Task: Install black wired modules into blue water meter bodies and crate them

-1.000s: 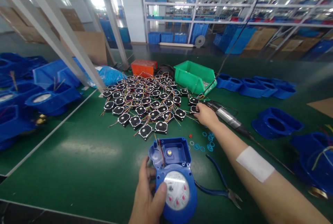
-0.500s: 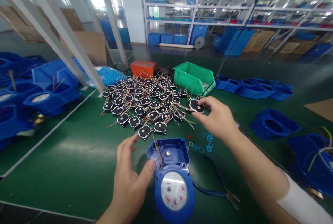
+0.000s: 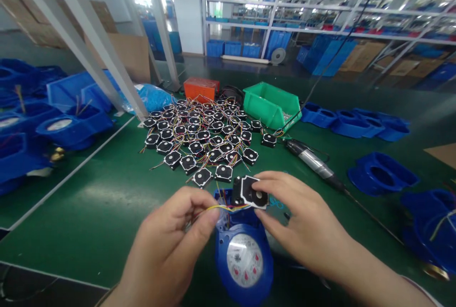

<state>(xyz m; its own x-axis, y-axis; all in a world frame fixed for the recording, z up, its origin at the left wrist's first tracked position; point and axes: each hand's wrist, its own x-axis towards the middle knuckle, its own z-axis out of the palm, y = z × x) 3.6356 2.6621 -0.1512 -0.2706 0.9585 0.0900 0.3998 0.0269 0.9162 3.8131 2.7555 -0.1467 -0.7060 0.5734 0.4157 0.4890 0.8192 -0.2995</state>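
A black square module with white edging [image 3: 253, 192] is in my right hand [image 3: 295, 212], gripped between thumb and fingers. Its thin coloured wires [image 3: 228, 208] run left to my left hand [image 3: 174, 235], which pinches them between thumb and forefinger. Right below the module stands a blue water meter [image 3: 221, 269] with a round white dial [image 3: 244, 260]. The module and my fingers hide most of the meter's open upper compartment. Some wires also rise from that compartment, near my left fingertips.
Many similar modules [image 3: 202, 177] with wires lie heaped beyond my hands. Behind them are an orange box [image 3: 201, 89] and a green bin [image 3: 270, 105]. An electric screwdriver [image 3: 315, 162] lies to the right, near blue housings [image 3: 382, 174]. More blue meters [image 3: 73, 129] crowd the left.
My right hand has brought the module from the pile's right side to above the meter. My left hand has closed on its wires. The screwdriver has come into clear view.
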